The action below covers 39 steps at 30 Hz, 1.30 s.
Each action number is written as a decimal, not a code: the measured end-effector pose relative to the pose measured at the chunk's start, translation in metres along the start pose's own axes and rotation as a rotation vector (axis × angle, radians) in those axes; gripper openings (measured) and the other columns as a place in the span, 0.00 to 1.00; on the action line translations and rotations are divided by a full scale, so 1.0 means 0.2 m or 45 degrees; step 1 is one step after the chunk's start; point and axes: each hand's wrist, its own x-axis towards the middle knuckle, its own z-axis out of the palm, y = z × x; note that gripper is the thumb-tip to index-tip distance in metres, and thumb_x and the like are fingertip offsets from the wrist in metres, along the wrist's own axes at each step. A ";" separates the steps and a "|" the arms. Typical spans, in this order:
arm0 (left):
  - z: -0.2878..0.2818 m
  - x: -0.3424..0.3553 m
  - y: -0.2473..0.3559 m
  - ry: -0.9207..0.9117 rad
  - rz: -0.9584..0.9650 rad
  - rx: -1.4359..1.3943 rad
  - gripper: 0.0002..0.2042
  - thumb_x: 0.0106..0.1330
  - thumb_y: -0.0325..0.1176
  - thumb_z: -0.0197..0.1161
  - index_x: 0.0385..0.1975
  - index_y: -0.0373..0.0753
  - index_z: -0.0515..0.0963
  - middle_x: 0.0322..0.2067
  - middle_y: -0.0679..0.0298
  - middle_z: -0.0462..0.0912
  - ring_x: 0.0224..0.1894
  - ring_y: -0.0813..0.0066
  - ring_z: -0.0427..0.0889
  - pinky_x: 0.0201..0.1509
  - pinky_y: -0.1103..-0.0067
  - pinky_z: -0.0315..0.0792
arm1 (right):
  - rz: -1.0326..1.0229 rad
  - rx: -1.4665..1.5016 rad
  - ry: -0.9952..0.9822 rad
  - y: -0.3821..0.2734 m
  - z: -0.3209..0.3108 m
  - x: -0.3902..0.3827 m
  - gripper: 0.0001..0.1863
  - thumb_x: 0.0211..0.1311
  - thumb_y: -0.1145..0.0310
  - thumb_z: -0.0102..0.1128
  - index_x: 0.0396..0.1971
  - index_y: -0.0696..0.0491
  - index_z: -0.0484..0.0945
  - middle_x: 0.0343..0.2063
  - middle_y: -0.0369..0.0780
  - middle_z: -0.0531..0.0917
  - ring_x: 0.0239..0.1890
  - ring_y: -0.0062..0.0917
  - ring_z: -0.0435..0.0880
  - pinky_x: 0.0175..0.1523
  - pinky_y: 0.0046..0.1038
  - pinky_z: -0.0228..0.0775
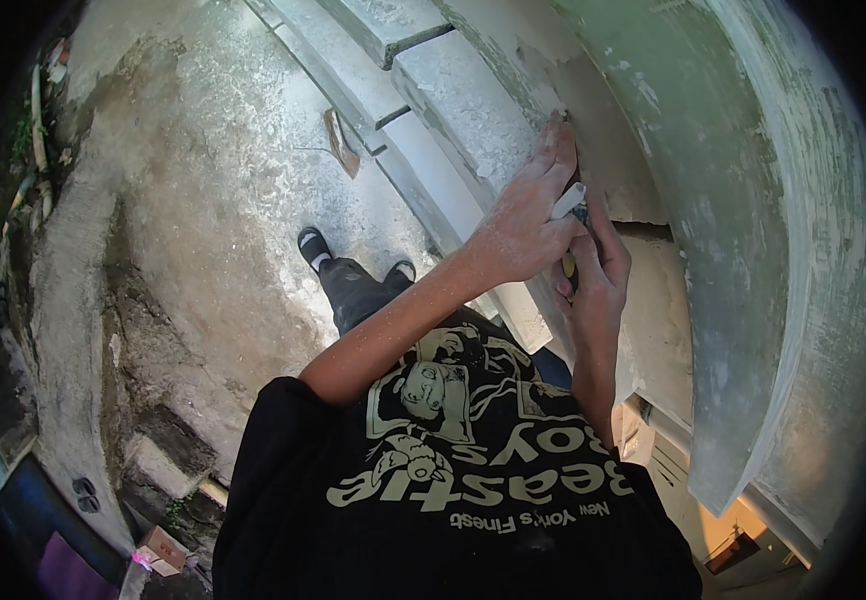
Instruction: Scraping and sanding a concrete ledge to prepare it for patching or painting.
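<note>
In front of me at the right, both of my hands are together against a dusty, pale surface below a curved greenish wall. My left hand [528,225] reaches across from the left, its long fingers leaning forward and its thumb bent in beside a small hand tool. The tool shows a whitish rounded end [568,201] and a dark and yellow part lower down; its working end is hidden, and I cannot make out its kind. My right hand [598,280] curls its fingers around the lower part. Pale dust coats both hands and my left forearm.
Pale stepped blocks [463,105] run along the left of my hands. The curved greenish wall [703,150] rises at the right. A curved brown piece [341,145] lies on the stained concrete floor [223,200]. Rubble and a small box [163,550] are at the lower left.
</note>
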 end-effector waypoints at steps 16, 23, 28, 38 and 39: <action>0.01 -0.01 -0.01 -0.015 -0.051 0.045 0.46 0.50 0.29 0.57 0.73 0.26 0.46 0.75 0.39 0.40 0.78 0.46 0.42 0.79 0.65 0.43 | 0.059 -0.068 0.036 0.03 -0.01 -0.01 0.26 0.72 0.79 0.42 0.70 0.57 0.65 0.22 0.28 0.69 0.15 0.07 0.58 0.18 0.15 0.50; 0.03 -0.03 -0.04 -0.046 -0.036 0.013 0.46 0.50 0.28 0.57 0.73 0.26 0.46 0.74 0.36 0.42 0.77 0.44 0.44 0.79 0.66 0.44 | 0.024 -0.094 0.044 0.04 -0.01 -0.03 0.25 0.73 0.77 0.42 0.69 0.58 0.65 0.22 0.28 0.71 0.15 0.07 0.58 0.18 0.14 0.48; -0.02 -0.03 -0.02 -0.074 -0.035 0.054 0.46 0.51 0.28 0.57 0.73 0.26 0.45 0.74 0.36 0.42 0.77 0.43 0.45 0.79 0.65 0.45 | 0.022 0.124 -0.001 0.05 0.02 -0.03 0.25 0.74 0.77 0.43 0.70 0.57 0.65 0.23 0.29 0.72 0.14 0.07 0.58 0.18 0.15 0.48; 0.01 -0.03 -0.02 -0.091 -0.105 0.041 0.45 0.52 0.26 0.55 0.73 0.25 0.45 0.75 0.37 0.41 0.77 0.43 0.46 0.79 0.66 0.45 | 0.041 -0.039 0.054 0.14 -0.02 -0.01 0.25 0.72 0.79 0.42 0.69 0.60 0.66 0.23 0.29 0.72 0.15 0.06 0.58 0.17 0.15 0.50; -0.01 -0.02 -0.03 -0.077 -0.112 0.071 0.45 0.52 0.26 0.55 0.73 0.25 0.45 0.74 0.37 0.42 0.77 0.43 0.45 0.80 0.66 0.44 | 0.035 0.005 0.078 0.15 0.01 0.00 0.25 0.73 0.79 0.42 0.68 0.60 0.66 0.23 0.28 0.72 0.16 0.06 0.58 0.18 0.15 0.50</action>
